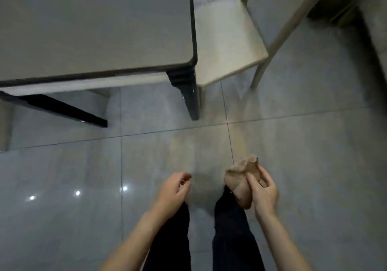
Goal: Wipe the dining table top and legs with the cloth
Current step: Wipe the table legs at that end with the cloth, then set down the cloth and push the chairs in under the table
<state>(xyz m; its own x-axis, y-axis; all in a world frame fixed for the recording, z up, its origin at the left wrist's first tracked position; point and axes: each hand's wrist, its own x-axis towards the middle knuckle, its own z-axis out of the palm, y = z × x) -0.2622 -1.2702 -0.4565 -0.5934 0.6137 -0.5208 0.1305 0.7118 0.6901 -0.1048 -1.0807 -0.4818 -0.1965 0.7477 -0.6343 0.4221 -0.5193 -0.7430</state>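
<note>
Table top [94,26] fills the upper left, its near right corner toward the person. One table leg [191,97] drops from under that corner to the floor [303,145]. A second leg [62,109] slants under the near edge, further left. A chair [226,47] stands just right of the table, its seat along the table's right edge. The person stands in front of the table, apart from it, trouser legs [228,229] at bottom centre. The left hand [173,189] is in front of the left trouser leg, fingers loosely curled. The right hand [263,191], to its right and apart from it, grips the cloth [240,180], which sticks out beyond the fingers. Both hands are over the floor, nearer than the table's corner leg.
</note>
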